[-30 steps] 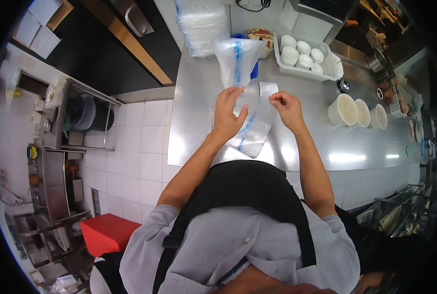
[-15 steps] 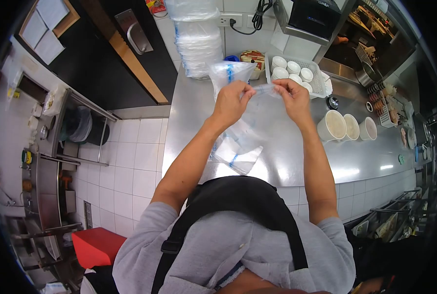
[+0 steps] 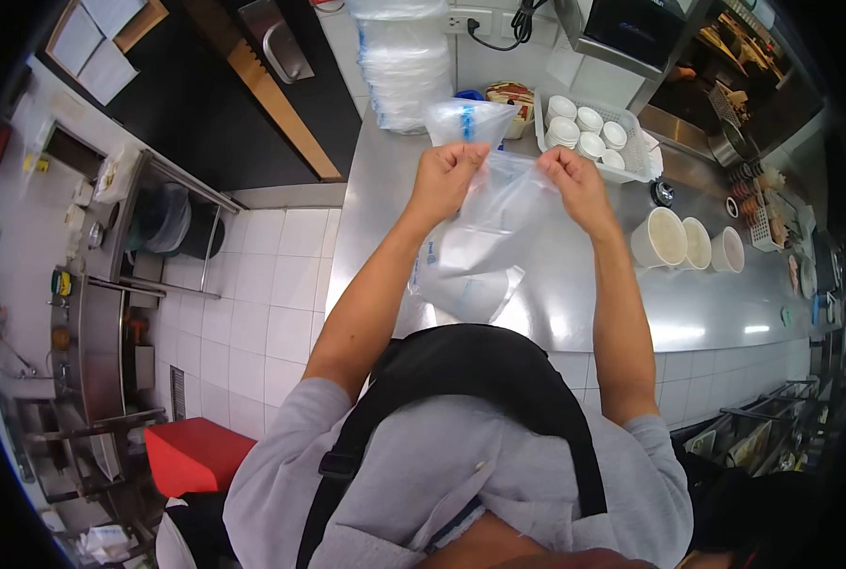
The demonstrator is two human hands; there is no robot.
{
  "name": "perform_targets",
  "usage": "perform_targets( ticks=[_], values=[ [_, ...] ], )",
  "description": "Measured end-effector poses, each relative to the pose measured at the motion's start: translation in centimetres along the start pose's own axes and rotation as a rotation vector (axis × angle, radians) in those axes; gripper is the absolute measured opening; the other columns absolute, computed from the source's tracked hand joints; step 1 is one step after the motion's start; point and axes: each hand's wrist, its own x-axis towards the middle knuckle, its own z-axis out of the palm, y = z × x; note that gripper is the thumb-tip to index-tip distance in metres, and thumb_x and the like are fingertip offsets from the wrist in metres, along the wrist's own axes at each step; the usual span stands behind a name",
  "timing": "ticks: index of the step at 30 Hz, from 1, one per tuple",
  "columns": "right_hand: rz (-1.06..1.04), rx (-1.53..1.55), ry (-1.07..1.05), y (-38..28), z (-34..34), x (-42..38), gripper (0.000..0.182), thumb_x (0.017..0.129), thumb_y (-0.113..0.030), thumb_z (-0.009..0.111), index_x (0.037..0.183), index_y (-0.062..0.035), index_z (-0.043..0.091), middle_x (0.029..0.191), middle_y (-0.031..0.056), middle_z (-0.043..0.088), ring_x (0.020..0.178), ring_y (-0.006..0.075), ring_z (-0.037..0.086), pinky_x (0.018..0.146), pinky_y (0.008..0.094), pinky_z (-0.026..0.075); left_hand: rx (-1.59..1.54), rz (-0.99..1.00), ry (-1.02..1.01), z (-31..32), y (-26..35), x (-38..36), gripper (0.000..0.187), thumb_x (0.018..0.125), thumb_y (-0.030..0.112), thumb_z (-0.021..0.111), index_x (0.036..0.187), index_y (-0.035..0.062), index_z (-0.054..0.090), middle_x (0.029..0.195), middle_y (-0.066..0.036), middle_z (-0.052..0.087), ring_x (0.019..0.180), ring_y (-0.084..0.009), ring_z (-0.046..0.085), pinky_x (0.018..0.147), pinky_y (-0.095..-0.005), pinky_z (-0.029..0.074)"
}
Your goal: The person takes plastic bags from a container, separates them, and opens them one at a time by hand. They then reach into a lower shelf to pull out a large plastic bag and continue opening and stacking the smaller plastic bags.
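Holding a clear plastic bag up over the steel worktop, both hands pinch its top edge. Left hand is clenched on the bag's upper left corner; right hand grips the upper right corner, at 3 o'clock from the left. Bag mouth is stretched between the two hands, and the body hangs from them toward 6 o'clock, its lower end near the worktop's front edge; contact with the surface cannot be told.

Blue printing runs down the bag's left side, too small to read.

At 12 o'clock from the hands, a second clear bag with a blue stripe stands open on the worktop. Behind it, at 11 o'clock, a tall stack of clear plastic containers. At 1 o'clock, a white basket holds small white bowls. At 3 o'clock from the right hand, three white tubs sit in a row. No other lettering is legible.
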Motion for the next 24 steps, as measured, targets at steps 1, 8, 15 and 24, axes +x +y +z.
perform_targets(
  ticks=[1,8,15,24],
  values=[
    [0.063,0.144,0.014,0.9,0.2,0.2,0.014,0.101,-0.016,0.065,0.101,-0.0030,0.069,0.085,-0.0045,0.064,0.077,0.0045,0.055,0.071,0.0206,0.045,0.030,-0.054,0.001,0.1,-0.7,-0.6,0.023,0.100,0.020,0.070,0.099,-0.0011,0.077,0.070,0.004,0.062,0.058,-0.0034,0.047,0.054,-0.0228,0.040],
    [0.147,0.640,-0.049,4.1,0.7,1.0,0.014,0.103,-0.022,0.063,0.095,-0.0098,0.064,0.093,-0.0016,0.067,0.081,0.0075,0.058,0.075,0.0215,0.047,-0.146,-0.142,-0.038,-0.4,-4.1,-1.1,0.024,0.101,0.025,0.071,0.103,0.0014,0.075,0.076,0.005,0.063,0.063,-0.0029,0.047,0.056,-0.0224,0.040],
    [0.157,0.791,0.061,2.2,2.6,1.1,0.014,0.103,-0.022,0.063,0.094,-0.0127,0.060,0.085,-0.0028,0.061,0.073,0.0063,0.053,0.066,0.0218,0.044,-0.156,-0.064,-0.020,-0.7,-4.2,-0.8,0.024,0.103,0.022,0.066,0.085,0.0058,0.067,0.092,0.000,0.071,0.085,-0.0046,0.057,0.079,-0.0224,0.047],
    [0.260,0.473,-0.157,3.5,1.9,1.2,0.021,0.104,-0.030,0.062,0.090,-0.0136,0.062,0.079,-0.0062,0.058,0.068,0.0032,0.047,0.058,0.0198,0.035,-0.484,-0.166,-0.079,-2.6,-5.3,-1.5,0.016,0.098,0.023,0.069,0.092,0.0081,0.069,0.078,0.003,0.062,0.067,-0.0045,0.046,0.064,-0.0196,0.036]
  ],
)
